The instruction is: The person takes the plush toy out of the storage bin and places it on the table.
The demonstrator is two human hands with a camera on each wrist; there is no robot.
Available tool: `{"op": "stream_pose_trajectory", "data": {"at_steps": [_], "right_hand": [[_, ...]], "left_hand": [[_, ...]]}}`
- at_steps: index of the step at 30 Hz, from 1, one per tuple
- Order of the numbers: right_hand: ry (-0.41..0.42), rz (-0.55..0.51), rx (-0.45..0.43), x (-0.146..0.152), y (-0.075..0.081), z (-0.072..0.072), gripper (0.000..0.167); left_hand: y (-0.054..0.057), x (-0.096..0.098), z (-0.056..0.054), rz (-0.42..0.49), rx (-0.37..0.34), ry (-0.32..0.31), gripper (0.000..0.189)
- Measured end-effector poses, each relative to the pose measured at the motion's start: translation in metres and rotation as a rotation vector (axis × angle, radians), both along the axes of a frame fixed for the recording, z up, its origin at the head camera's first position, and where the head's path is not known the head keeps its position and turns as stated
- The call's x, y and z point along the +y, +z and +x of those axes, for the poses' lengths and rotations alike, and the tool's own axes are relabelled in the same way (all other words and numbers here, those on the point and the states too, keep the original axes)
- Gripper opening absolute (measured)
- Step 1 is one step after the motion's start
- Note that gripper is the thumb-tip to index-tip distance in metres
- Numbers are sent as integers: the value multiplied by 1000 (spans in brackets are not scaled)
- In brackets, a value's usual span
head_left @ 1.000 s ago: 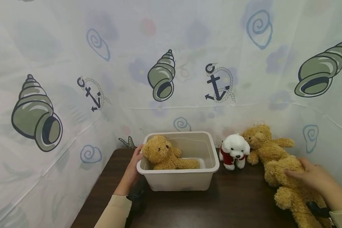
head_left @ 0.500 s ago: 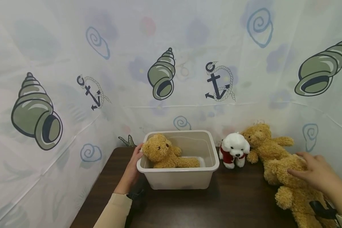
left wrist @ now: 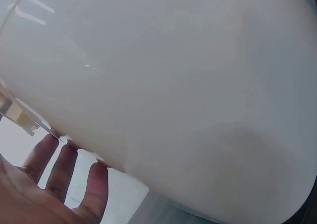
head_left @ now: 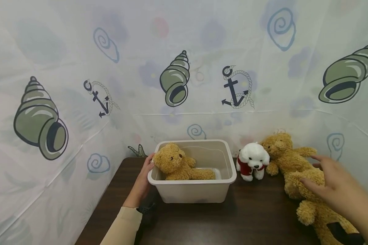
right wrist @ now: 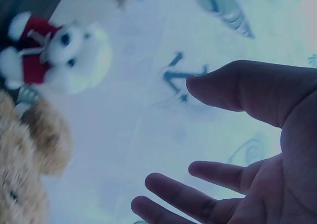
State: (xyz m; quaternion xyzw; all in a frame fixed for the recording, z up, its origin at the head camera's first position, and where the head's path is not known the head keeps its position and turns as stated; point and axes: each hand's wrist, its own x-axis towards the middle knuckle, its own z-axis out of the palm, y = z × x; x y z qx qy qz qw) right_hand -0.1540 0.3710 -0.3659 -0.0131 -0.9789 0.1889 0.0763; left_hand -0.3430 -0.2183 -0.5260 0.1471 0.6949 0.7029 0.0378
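A beige plastic bin (head_left: 191,192) stands on the table, with a brown teddy bear (head_left: 171,160) reclining inside. My left hand (head_left: 144,177) touches the bin's left side; in the left wrist view its fingertips (left wrist: 99,172) meet the bin's edge. On the right, my right hand (head_left: 337,183) hovers above brown plush, fingers and thumb spread and holding nothing. That plush includes a teddy bear (head_left: 289,160) lying against the back wall and more brown fur (head_left: 322,217) nearer me, partly hidden by the hand. Between bin and bears stands a white plush dog (head_left: 254,158) in a red top.
A dark wooden table (head_left: 257,217) carries everything. Behind it and at both sides hangs a pale cloth (head_left: 202,41) printed with shells and anchors.
My right hand has lifted off the brown plush and shifted slightly up and toward the back, its fingers spreading. The left hand, bin and toys stay where they were.
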Motion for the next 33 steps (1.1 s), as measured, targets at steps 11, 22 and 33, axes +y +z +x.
{"op": "stream_pose_trajectory", "data": {"at_steps": [11,22,33], "right_hand": [[72,-91,41,-37,20,11,89],[173,-310,54,-85,36,-21,84],[250,-463,34,-135,41,-65,75]], "left_hand": [[-2,2,-2,-1,2,-13,54],[1,-1,-2,-11,5,7,56],[2,2,-2,7,13,1,54]]}}
